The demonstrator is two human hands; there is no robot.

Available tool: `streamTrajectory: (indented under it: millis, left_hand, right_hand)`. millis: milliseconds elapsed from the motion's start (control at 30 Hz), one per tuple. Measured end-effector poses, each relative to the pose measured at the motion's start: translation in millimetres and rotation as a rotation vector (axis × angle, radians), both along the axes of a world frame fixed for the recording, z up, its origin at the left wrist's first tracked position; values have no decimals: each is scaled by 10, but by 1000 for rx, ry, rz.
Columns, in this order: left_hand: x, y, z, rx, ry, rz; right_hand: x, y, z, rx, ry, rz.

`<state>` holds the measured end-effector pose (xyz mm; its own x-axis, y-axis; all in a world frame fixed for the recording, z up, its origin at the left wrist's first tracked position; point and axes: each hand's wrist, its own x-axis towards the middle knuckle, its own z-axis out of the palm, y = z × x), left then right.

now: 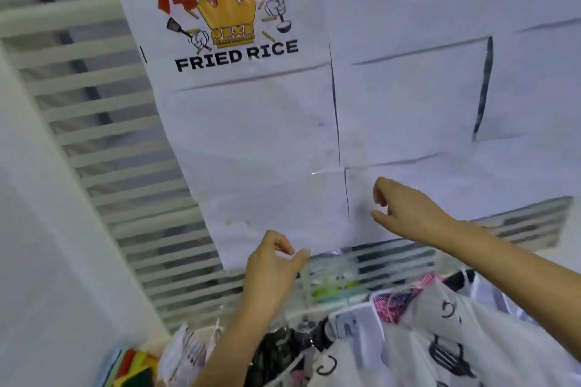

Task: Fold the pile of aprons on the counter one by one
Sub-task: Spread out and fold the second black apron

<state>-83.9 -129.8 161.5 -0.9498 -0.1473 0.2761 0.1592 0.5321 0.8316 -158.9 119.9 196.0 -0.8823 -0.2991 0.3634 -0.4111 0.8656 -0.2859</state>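
- Head view, far left and below the FRIED RICE apron: a stack of coloured cloths lies at the frame's bottom edge. It sits apart from the work and seems set aside.
- Behind the apron's left edge and under its lower hem runs a slatted blind. The apron is spread flat in front of it, print upright and old fold creases showing. This is probably so that its full shape can be seen before folding. Something dark at the top edge may be holding it, but I cannot tell what.
- At the apron's lower hem, left of centre, the left hand has thumb and forefinger pressed together on the thin edge. My guess is that this grip keeps the bottom taut and gives a corner to bring across.
- Just right of the apron's central crease, slightly higher, the right hand is close against the fabric. Its fingers are curled and the thumb is apart from the forefinger. Whether it has any cloth is not clear; it looks placed to take the hem for a matching grip.
- Below the apron and to the right, the pile of aprons waits in a heap of white cloth with black kitchenware prints, pink check and dark fabric. It covers the counter beneath, and most of the task appears to remain.
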Motion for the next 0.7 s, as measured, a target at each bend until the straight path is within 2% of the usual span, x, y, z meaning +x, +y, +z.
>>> streamTrajectory:
  millis: [167,367,467,633,700]
  left_hand:
    - [232,188,-1052,-49,-237,-96]
    - [452,394,-1834,-243,-425,-173]
    - [446,398,-2068,-365,-507,-216]
    - [389,459,-2333,-409,-628,-228]
    - [407,555,-2454,-412,-679,-221]
  right_hand:
    - [133,317,-1093,166,-220,-135]
    - [326,749,-2019,239,-497,-348]
    - [395,1009,-2305,193,-512,-447]
    - [279,1616,-2404,219,-443,-555]
    - [205,1859,-2440,211,-477,-540]
